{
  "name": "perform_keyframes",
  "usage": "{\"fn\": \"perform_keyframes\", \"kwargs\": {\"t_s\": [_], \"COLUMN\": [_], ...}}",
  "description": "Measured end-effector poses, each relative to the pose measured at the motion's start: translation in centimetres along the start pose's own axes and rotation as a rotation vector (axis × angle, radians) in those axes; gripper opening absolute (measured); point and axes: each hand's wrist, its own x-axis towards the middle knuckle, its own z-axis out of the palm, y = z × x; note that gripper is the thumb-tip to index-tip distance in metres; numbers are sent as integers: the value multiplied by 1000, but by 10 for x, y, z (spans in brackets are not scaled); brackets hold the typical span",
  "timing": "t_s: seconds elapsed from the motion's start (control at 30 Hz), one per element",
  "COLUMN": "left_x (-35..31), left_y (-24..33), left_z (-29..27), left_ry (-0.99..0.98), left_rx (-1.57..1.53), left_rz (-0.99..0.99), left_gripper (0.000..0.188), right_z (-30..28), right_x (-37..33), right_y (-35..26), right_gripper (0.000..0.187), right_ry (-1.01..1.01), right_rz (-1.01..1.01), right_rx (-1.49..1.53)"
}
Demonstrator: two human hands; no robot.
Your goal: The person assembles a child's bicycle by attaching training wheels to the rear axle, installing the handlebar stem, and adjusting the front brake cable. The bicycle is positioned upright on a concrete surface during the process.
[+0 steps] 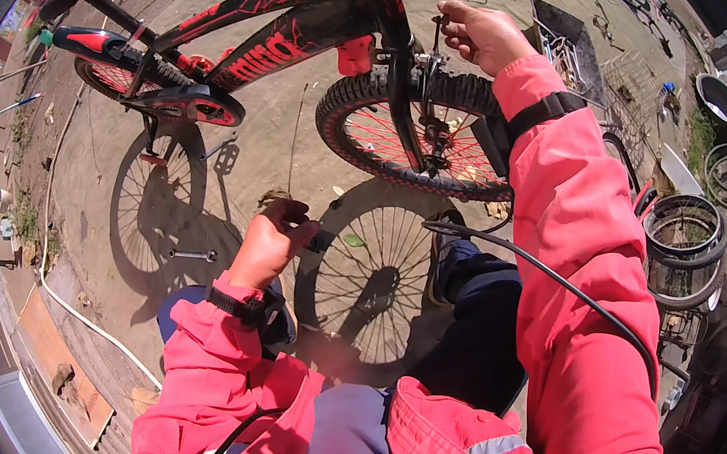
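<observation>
A black and red bicycle (290, 23) stands on the concrete in front of me, its red-spoked front wheel (415, 136) near the middle of the view. My right hand (482, 33) is raised beside the fork, fingers pinched on a small metal tool (438, 24) above the wheel and its brake. My left hand (273, 237) hovers lower, over the wheel's shadow, closed on a small dark tool (316, 241). Both arms are in red jacket sleeves. A black cable (561, 289) runs across my right sleeve.
A wrench (190, 254) lies on the ground left of my left hand. Stacked tyres (685, 242) and loose rims sit at the right, with a metal basin (721, 97) and wire racks (560, 45) beyond. A white hose (70, 305) runs along the left.
</observation>
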Motion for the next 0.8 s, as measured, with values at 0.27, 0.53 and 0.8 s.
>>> {"fn": "perform_keyframes", "kwargs": {"t_s": [0.27,0.53,0.8], "left_x": [-1,-2,0], "left_y": [-2,5,3], "left_z": [-2,1,3], "left_ry": [15,3,-5], "left_rx": [6,-12,24], "left_rz": [-4,-6,-4], "left_gripper": [44,44,45], "right_z": [-5,-9,-8], "right_x": [-17,-19,-15], "right_y": [-9,0,5], "right_gripper": [67,102,93], "right_ry": [50,-105,-36], "right_rz": [-9,70,10], "right_rx": [-396,-371,-269]}}
